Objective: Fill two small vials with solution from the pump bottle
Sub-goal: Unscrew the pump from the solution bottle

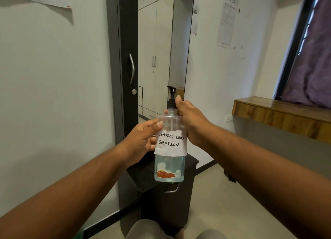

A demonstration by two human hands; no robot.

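I hold a clear pump bottle (pixel 169 167) up in front of me, upright, with a black pump head and a white paper label reading "CONTACT LENS SOLUTION". Pale liquid fills roughly its lower third. My left hand (pixel 143 140) grips the bottle's body from the left at label height. My right hand (pixel 189 120) wraps the shoulder and neck from the right, thumb up beside the black collar. No vials are in view.
A small black cabinet (pixel 189 163) with a metal handle stands below the bottle. A dark door frame and a door with a curved handle (pixel 132 68) lie ahead. A wooden shelf (pixel 279 113) juts from the right wall. My knees show at the bottom.
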